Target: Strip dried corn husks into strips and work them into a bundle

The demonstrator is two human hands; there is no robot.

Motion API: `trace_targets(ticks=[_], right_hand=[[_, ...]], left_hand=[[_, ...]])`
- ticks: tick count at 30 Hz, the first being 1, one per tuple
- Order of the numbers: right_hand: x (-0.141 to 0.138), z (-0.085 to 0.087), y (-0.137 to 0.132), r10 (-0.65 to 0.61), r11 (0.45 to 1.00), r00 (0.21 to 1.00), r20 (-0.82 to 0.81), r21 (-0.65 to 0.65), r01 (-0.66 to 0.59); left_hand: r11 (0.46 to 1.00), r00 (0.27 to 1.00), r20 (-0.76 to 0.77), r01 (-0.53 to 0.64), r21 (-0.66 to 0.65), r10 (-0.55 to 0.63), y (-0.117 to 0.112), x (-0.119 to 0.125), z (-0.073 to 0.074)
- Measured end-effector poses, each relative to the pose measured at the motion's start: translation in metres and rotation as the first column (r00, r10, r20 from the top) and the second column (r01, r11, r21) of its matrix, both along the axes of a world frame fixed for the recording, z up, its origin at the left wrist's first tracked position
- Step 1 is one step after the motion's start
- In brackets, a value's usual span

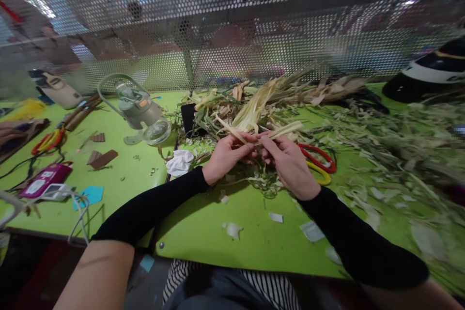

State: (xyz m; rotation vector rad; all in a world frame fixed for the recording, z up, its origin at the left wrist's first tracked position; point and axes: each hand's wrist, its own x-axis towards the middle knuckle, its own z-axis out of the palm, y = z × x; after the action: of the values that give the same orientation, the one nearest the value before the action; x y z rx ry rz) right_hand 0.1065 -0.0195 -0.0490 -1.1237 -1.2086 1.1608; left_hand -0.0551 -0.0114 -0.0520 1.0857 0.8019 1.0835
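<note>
Pinch point hidden from me, left hand (227,155) and right hand (287,163) clamped on husk strip (286,130), axis crosswise, tip rightward, just beyond scissors (319,162).

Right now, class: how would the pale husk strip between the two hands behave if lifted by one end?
The husk strip, pinched by left hand and right hand, looks thin and dry, so probably very light. Its free end juts out fairly straight, suggesting some stiffness, though it may split lengthwise.
</note>
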Motion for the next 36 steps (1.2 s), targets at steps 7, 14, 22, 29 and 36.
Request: trace_targets(ticks=[7,14,22,29,36], right_hand=[[-0.001,0.002,0.004,0.001,1.000,0.995,-0.098,-0.017,-0.003],[-0.002,0.005,-0.002,0.059,0.994,0.994,-0.089,-0.091,-0.067],[-0.002,0.015,0.000,-0.040,0.998,0.986,-0.161,-0.058,0.031],[-0.004,0.010,-0.015,-0.141,0.932,0.978,0.155,0.354,0.078],[-0.005,0.001,-0.023,-0.239,0.651,0.727,0.643,0.662,-0.371]], left_hand=[[0.994,0.995,0.017,0.102,0.049,-0.103,-0.003,0.002,0.001],[0.983,0.994,0.025,-0.113,0.146,0.111,0.001,0.001,-0.004],[0.986,0.989,0.071,-0.136,0.097,0.129,0.005,-0.001,0.000],[0.994,0.994,0.055,-0.096,0.042,0.094,0.002,-0.001,-0.006],[0.973,0.995,-0.094,-0.018,0.231,0.041,0.001,0.001,-0.012]])
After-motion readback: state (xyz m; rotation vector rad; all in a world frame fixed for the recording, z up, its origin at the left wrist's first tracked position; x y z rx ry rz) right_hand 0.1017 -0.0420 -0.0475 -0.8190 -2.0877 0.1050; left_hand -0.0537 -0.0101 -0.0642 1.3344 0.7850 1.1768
